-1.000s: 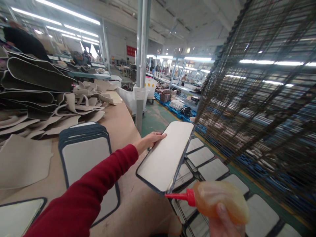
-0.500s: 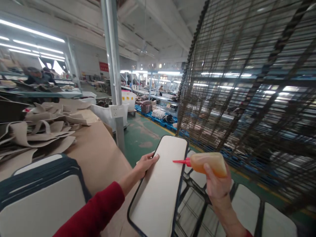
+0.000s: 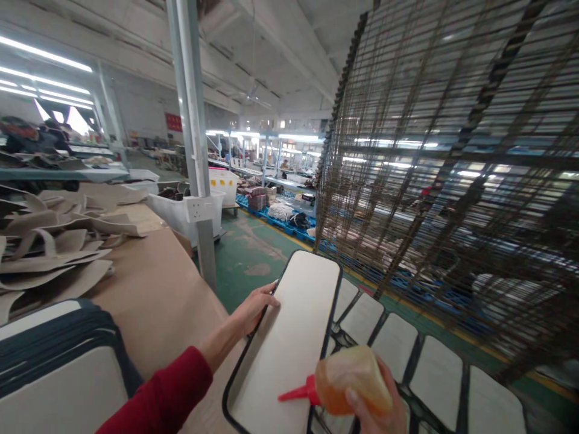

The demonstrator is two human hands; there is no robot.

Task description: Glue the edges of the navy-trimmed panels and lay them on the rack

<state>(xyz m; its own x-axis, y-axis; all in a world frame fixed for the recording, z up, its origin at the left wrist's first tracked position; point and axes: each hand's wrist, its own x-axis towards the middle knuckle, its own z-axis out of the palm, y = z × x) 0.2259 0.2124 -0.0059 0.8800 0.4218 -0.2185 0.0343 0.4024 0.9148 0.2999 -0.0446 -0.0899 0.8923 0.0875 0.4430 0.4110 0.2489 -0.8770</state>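
Your left hand (image 3: 257,307) grips a long white panel with rounded corners and a dark rim (image 3: 296,337) by its left edge, the thumb lying on the white face and the fingers closed at the side. The panel is held up in front of you, just past the right edge of the tan surface (image 3: 149,283), tilted so that its far end leans slightly right; its near end runs out of view at the bottom.

Your right hand (image 3: 382,398) is wrapped around a translucent squeeze bottle of amber liquid (image 3: 350,380), thumb pressed on its near side. The bottle lies almost sideways, and its pointed red nozzle (image 3: 296,393) aims left across the lower part of the panel; you cannot tell from this angle whether the tip touches the face.

A red sleeve (image 3: 165,392) covers your left forearm. To its left, a stack of dark-edged white panels (image 3: 63,377) sits on the surface, with a loose heap of beige cut sheet pieces (image 3: 58,235) beyond it. Below and right of the bottle, more white panels (image 3: 436,377) lie in rows on a dark grid, near a tall brown wire-mesh rack (image 3: 407,163).
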